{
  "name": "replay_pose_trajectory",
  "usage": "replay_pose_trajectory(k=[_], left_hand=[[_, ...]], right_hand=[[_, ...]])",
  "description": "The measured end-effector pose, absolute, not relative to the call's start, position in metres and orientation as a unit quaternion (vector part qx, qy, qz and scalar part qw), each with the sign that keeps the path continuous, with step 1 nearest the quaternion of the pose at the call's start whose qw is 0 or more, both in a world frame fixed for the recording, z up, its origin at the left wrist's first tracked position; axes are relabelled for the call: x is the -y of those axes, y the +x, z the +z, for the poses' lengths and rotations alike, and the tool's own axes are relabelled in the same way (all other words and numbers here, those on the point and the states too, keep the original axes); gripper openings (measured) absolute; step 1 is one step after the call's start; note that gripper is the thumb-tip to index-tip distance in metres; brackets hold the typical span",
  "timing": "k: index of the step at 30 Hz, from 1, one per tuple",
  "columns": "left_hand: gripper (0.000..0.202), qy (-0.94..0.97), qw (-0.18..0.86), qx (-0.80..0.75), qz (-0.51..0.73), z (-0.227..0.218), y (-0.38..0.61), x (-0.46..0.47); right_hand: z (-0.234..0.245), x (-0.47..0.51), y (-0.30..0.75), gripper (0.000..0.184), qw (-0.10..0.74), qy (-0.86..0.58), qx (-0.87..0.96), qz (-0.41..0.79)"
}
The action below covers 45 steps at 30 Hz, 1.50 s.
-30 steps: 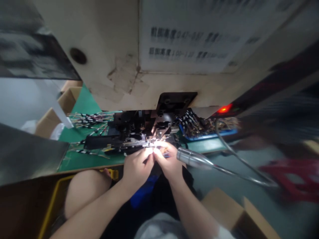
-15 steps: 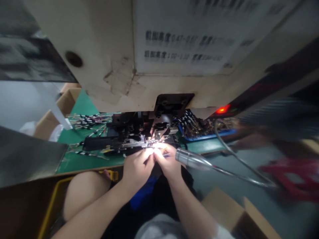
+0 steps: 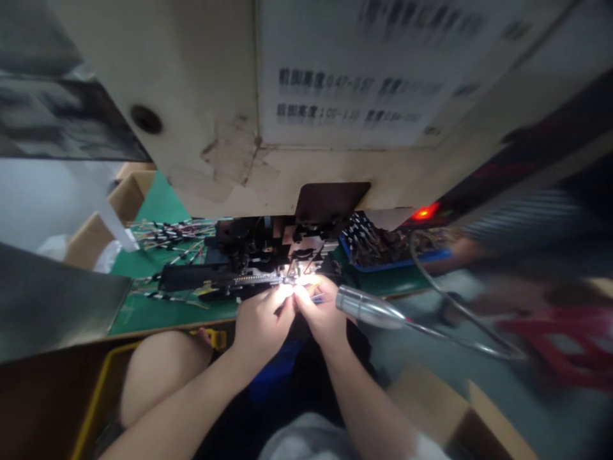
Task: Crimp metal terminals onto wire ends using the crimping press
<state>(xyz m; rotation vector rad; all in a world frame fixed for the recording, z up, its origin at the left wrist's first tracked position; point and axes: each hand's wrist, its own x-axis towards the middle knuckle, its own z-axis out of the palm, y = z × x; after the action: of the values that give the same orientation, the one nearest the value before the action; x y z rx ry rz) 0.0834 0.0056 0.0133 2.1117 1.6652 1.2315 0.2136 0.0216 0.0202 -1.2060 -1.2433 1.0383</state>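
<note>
My left hand [image 3: 265, 321] is closed in a pinch at the front of the crimping machine [image 3: 258, 246]; what lies between its fingertips is lost in glare. Touching it or almost so, my right hand [image 3: 324, 313] is pinched around thin wires [image 3: 316, 295], of which a yellowish and a bluish strand show. Both sets of fingertips sit just below the brightly lit tooling. A ridged metal strip [image 3: 256, 279] runs in from the left towards them. The silver lamp head [image 3: 366, 306] points at the fingertips from the right.
Wire bundles [image 3: 175, 230] lie on the green table [image 3: 158, 313] at left. A blue tray [image 3: 407, 262] of wires stands at right. The machine housing [image 3: 211, 96] hangs overhead. A nearby person's sleeve [image 3: 522, 220], a red stool [image 3: 565, 338] and an open carton [image 3: 431, 402] are at right.
The dark press part beneath the housing has shifted, with its screwed parts now lower. My hands stay almost in place. The nearby person at right has moved, blurred.
</note>
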Motion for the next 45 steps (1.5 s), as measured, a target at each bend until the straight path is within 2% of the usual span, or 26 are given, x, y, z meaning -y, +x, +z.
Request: replay_pose_trajectory(k=[5,11,18,33,45], left_hand=[[0.018,0.724,0.104,-0.552,0.401,0.0159,0.0821,-0.0047],[0.02,0.728,0.12,-0.545,0.398,0.0168,0.0828,-0.0046],[0.018,0.731,0.102,-0.534,0.413,0.0165,0.0825,-0.003],[0.018,0.728,0.072,-0.532,0.426,0.0167,0.0832,-0.0052],[0.018,0.724,0.091,-0.547,0.409,0.0162,0.0821,-0.005]], right_hand=[[0.0203,-0.0219,0.2164,0.014,0.52,-0.504,0.559,0.404],[0.018,-0.0219,0.2171,0.004,0.526,-0.529,0.571,0.343],[0.0202,-0.0216,0.2171,0.017,0.518,-0.515,0.552,0.403],[0.0199,-0.0236,0.2171,0.017,0.526,-0.492,0.54,0.437],[0.0172,-0.0221,0.2174,0.016,0.529,-0.49,0.553,0.418]])
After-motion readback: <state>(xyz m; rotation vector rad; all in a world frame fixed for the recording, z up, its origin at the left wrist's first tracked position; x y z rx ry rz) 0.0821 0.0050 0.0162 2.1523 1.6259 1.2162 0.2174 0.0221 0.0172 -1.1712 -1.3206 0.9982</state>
